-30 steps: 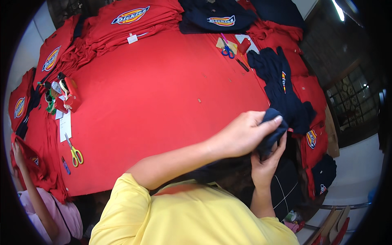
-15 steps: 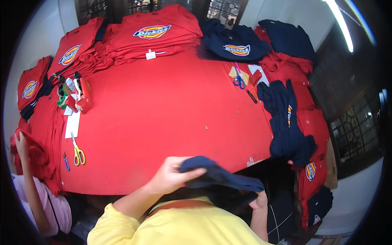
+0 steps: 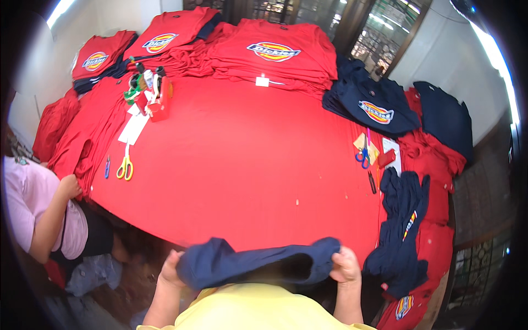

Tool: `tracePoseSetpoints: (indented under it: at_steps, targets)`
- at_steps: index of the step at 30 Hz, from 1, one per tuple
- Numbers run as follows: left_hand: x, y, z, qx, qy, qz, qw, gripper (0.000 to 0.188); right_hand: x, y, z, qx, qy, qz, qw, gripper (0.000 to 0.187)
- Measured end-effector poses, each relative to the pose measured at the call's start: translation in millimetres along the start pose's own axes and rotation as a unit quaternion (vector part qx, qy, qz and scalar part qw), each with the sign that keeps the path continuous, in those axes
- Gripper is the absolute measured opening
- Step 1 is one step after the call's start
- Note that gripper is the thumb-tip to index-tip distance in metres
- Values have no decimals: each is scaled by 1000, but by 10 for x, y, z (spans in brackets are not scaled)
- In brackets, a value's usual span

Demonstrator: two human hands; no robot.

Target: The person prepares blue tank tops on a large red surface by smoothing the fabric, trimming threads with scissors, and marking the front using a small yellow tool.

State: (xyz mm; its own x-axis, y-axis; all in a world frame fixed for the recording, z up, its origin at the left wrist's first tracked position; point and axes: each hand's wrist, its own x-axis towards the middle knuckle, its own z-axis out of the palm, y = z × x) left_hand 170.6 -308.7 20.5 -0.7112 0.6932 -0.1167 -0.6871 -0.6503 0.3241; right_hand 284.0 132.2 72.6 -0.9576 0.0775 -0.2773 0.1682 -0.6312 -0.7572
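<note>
A navy blue garment (image 3: pixel 247 264), likely a shirt, is stretched sideways in front of my yellow top at the table's near edge. My left hand (image 3: pixel 174 268) grips its left end, and my right hand (image 3: pixel 346 265) pinches its right end. A dark opening shows in the cloth toward the right. The rest of the garment is hidden below it. Another navy shirt (image 3: pixel 404 220) lies crumpled on the table's right side, beyond my right hand.
The table (image 3: pixel 236 165) has a red cover. Folded red shirts (image 3: pixel 269 58) and navy shirts (image 3: pixel 374 99) are piled along its far side. Yellow scissors (image 3: pixel 125 168), blue scissors (image 3: pixel 363 157) and a tape dispenser (image 3: pixel 159 99) lie on it. At left, a co-worker's hand (image 3: pixel 69 187) holds red cloth.
My hands have spread apart and the navy garment is now stretched wider and level. The view has turned left, and the co-worker's hand has come down.
</note>
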Motion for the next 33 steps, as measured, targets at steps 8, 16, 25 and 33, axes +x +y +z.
tracePoseSetpoints:
  at_steps: [8,16,25,33]
  targets:
    - [-322,-47,740,83,87,267,956,44,162,927,-420,118,-285,225,924,51]
    - [-560,-553,362,79,112,220,966,49,370,397,-263,146,-124,147,970,38]
    - [-241,38,546,54,265,358,894,26,451,304,80,163,-75,83,980,39]
    - [-20,-83,44,124,403,221,879,38,167,-217,186,-132,48,-181,973,36]
